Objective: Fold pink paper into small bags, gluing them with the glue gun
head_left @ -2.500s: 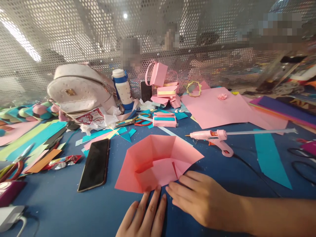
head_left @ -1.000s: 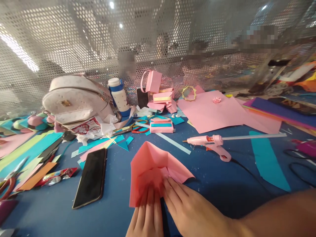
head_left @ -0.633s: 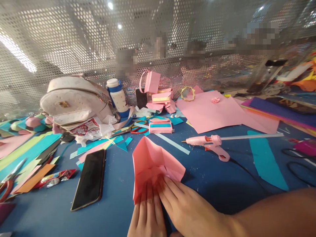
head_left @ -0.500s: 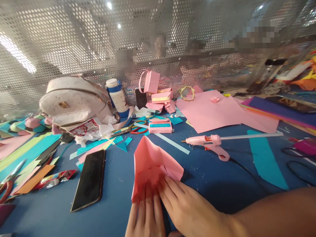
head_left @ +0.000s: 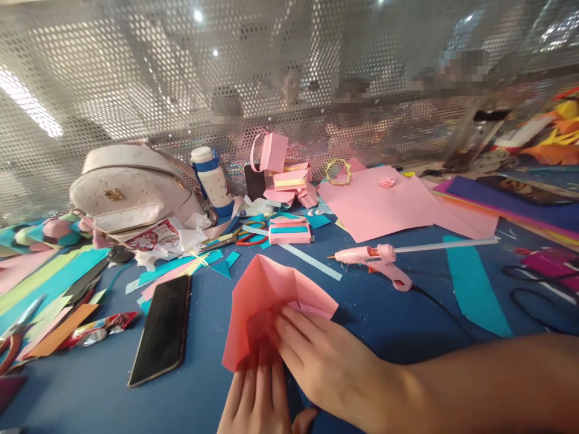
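Left hand: palm down, fingers straight and side by side, tips inside the near side of the pink paper; thumb off to one side, so no visible pinch. Right hand: fingers together, angled in over the paper's right part, tips on its inner face just beyond the left's. Its thumb is out of sight; can't tell if it pinches.

Paper sits on the desk right in front of both hands, creased into panels, far side standing up.

Change vs half a second ago: right fingertips have slid deeper and leftward, and the paper's left panel has swung outward, so it gapes wider. My read: pressure is shifting onto the inner folds; shape isn't settled, panels spring with each push.

Around it: phone flat to the left, well apart. Pale strip just beyond the paper. Glue gun on its side to the right, stick poking out its back, untouched. Blue piece farther right.

Farther out: pink box with blue band, large pink sheet, bottle, bag, mesh panel behind.
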Action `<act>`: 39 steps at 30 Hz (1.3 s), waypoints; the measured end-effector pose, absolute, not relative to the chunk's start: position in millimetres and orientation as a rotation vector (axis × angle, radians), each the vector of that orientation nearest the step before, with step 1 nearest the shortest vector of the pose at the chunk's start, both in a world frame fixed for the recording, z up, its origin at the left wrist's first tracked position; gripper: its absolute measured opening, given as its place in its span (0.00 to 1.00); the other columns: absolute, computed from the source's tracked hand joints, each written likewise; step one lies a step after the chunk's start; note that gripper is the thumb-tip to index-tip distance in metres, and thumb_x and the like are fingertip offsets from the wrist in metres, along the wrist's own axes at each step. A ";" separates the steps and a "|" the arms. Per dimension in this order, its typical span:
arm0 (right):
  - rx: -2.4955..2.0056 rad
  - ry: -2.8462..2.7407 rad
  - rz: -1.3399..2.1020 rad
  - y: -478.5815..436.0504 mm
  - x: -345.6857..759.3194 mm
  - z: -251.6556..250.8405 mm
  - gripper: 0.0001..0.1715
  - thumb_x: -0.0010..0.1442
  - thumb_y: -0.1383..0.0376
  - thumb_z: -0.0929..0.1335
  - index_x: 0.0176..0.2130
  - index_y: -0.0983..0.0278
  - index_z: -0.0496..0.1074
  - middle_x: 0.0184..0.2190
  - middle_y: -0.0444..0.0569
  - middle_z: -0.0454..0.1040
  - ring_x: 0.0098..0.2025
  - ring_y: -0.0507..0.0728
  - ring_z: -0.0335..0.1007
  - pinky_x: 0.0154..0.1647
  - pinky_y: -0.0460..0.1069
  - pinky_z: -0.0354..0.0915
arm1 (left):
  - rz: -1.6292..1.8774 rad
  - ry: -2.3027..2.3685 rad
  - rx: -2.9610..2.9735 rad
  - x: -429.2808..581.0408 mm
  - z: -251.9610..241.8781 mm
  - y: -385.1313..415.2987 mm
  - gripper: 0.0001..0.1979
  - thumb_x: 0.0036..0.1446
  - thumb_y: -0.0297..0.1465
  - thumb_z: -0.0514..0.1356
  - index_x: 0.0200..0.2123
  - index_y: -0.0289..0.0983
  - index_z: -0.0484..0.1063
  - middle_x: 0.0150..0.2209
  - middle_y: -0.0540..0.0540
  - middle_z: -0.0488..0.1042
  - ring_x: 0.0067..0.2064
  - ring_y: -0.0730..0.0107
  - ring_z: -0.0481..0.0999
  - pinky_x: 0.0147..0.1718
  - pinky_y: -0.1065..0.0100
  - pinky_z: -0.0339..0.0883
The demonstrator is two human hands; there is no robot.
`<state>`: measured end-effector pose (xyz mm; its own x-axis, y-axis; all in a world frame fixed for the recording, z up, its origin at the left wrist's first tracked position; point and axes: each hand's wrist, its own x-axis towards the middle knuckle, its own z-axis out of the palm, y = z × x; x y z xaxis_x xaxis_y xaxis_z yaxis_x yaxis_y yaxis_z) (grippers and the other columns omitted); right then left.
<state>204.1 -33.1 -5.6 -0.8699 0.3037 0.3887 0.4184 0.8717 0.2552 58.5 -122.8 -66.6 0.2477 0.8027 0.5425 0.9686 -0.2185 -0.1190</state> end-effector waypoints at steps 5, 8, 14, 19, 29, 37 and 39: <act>-0.716 -2.806 -0.473 -22.5 181.9 12.2 0.12 0.60 0.76 0.61 0.43 0.71 0.68 0.37 0.55 0.72 0.36 0.59 0.67 0.33 0.53 0.63 | -0.508 -1.587 -2.137 52.4 -66.2 -125.4 0.29 0.63 0.46 0.52 0.57 0.30 0.66 0.46 0.35 0.78 0.48 0.52 0.77 0.50 0.56 0.68; -0.724 -2.898 -0.480 -19.5 172.3 17.8 0.10 0.58 0.78 0.61 0.38 0.69 0.68 0.33 0.52 0.70 0.33 0.58 0.66 0.28 0.52 0.60 | -0.487 -1.578 -2.155 49.2 -65.7 -125.5 0.28 0.62 0.46 0.53 0.56 0.31 0.67 0.45 0.36 0.78 0.48 0.53 0.77 0.49 0.56 0.68; -0.794 -2.974 -0.386 -16.0 167.9 18.2 0.10 0.55 0.79 0.64 0.35 0.68 0.70 0.35 0.53 0.72 0.38 0.59 0.66 0.32 0.52 0.64 | -0.502 -1.539 -2.175 46.9 -69.4 -126.0 0.28 0.62 0.44 0.53 0.57 0.31 0.65 0.47 0.35 0.77 0.49 0.53 0.76 0.50 0.56 0.67; -0.750 -2.911 -0.382 -14.6 172.6 15.5 0.06 0.58 0.75 0.65 0.32 0.67 0.71 0.37 0.54 0.72 0.42 0.60 0.66 0.39 0.54 0.64 | -0.473 -1.509 -2.175 41.8 -72.4 -124.8 0.28 0.62 0.45 0.52 0.59 0.32 0.64 0.47 0.36 0.77 0.48 0.53 0.76 0.50 0.56 0.67; -0.749 -2.919 -0.229 -18.3 179.2 20.7 0.08 0.58 0.76 0.65 0.38 0.69 0.71 0.35 0.52 0.72 0.38 0.59 0.66 0.37 0.54 0.62 | -0.390 -1.319 -2.179 32.0 -69.3 -120.3 0.26 0.60 0.45 0.56 0.52 0.29 0.70 0.46 0.36 0.78 0.48 0.55 0.76 0.47 0.60 0.68; -0.633 -2.897 -0.340 -18.6 184.8 5.3 0.03 0.60 0.71 0.68 0.37 0.67 0.73 0.37 0.50 0.73 0.41 0.59 0.65 0.45 0.55 0.59 | -0.489 -1.539 -2.125 46.2 -76.1 -126.0 0.27 0.61 0.44 0.54 0.54 0.29 0.67 0.50 0.33 0.75 0.53 0.51 0.74 0.52 0.55 0.65; -0.615 -2.897 -0.335 -20.4 189.3 3.0 0.03 0.60 0.71 0.68 0.36 0.67 0.73 0.35 0.49 0.74 0.40 0.58 0.65 0.45 0.54 0.60 | -0.522 -1.564 -2.128 49.2 -76.3 -127.1 0.27 0.61 0.44 0.54 0.56 0.30 0.66 0.50 0.33 0.75 0.53 0.50 0.74 0.52 0.54 0.66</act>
<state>189.3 -20.4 3.0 -0.9024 0.3805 0.2022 0.4166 0.8903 0.1837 49.2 -127.1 -76.3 0.2871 0.7888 0.5435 0.9571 -0.2593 -0.1294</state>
